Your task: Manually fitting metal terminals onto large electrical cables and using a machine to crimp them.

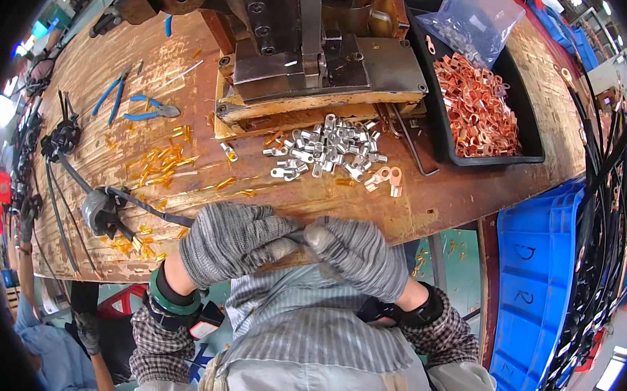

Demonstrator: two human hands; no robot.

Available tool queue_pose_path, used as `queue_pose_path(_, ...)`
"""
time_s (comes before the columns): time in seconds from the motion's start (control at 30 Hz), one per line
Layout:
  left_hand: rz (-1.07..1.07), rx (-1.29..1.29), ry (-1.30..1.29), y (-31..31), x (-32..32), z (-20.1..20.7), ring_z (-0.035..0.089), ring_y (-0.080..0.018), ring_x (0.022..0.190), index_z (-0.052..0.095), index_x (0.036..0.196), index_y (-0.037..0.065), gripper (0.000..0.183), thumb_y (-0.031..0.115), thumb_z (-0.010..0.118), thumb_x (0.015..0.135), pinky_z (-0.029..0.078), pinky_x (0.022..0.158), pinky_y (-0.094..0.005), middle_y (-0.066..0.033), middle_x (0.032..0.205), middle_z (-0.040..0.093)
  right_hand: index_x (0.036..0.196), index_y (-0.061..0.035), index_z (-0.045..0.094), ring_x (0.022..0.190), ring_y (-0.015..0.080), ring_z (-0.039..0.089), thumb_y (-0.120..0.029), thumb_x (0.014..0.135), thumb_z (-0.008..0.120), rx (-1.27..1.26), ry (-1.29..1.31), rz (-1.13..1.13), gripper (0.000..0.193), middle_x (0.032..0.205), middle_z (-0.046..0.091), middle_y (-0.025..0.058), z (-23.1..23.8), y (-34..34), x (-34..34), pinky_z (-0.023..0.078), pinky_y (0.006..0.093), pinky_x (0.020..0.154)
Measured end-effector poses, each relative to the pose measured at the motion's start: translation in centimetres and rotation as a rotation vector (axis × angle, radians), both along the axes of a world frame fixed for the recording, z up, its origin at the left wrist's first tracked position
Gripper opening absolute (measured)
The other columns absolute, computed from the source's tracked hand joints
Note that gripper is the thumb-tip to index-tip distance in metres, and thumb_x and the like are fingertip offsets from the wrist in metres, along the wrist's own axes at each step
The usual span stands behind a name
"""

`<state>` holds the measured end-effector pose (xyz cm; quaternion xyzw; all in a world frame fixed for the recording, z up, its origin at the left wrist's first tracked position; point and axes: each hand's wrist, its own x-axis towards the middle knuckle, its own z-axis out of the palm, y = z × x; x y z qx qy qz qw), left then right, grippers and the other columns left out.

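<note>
The left hand (241,243) and right hand (359,253), both in grey knitted gloves, meet at curled, narrowed fingertips; I cannot tell what they grip. A flexible black cable (156,212) reaches the left hand's outer side. Just beyond both hands lie shiny silver metal ring lugs (329,146), heaped loosely.

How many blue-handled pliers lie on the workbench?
2: the left pliers and, just right of them, the right pliers. A blue piece farther back is unclear; others may be hidden.
</note>
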<state>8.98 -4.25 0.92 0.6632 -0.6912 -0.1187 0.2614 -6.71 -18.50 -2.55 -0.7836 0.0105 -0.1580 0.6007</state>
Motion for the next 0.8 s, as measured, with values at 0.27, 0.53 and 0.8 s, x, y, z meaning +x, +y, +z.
queue_pose_path(0.27,0.209,0.123,-0.010,-1.7,-0.4,1.2,0.056,-0.0278,0.068,0.059,0.106,0.009,0.028,0.020,0.060,0.079,0.043,0.059,-0.0361,-0.0105,0.076,0.058,0.098,-0.0087,0.061,0.084,0.0259,0.059,-0.012,0.073,0.062,-0.696,0.194,-0.492,0.026,0.096,0.060,0.0089,1.8,-7.0,-2.5,0.048,0.0355,0.071)
queue_pose_path(0.53,0.220,0.178,-0.075,-3.3,-1.4,-0.2,0.057,-0.0255,0.072,0.058,0.108,0.010,0.026,0.017,0.055,0.083,0.045,0.062,-0.0355,-0.0070,0.087,0.059,0.097,-0.0058,0.059,0.081,0.0225,0.056,-0.011,0.074,0.061,-0.858,0.058,-0.390,0.024,0.091,0.058,0.0098,1.3,-6.5,0.1,0.047,0.0317,0.071)
queue_pose_path(0.8,0.269,-0.022,0.020,-3.2,-1.3,-0.2,0.059,-0.0279,0.073,0.059,0.099,0.007,0.022,0.014,0.062,0.079,0.047,0.064,-0.0342,-0.0110,0.083,0.060,0.105,-0.0043,0.060,0.073,0.0129,0.054,-0.016,0.081,0.062,0.044,0.128,-0.144,0.027,0.087,0.060,0.0046,1.4,-7.1,-0.2,0.045,0.0242,0.069)
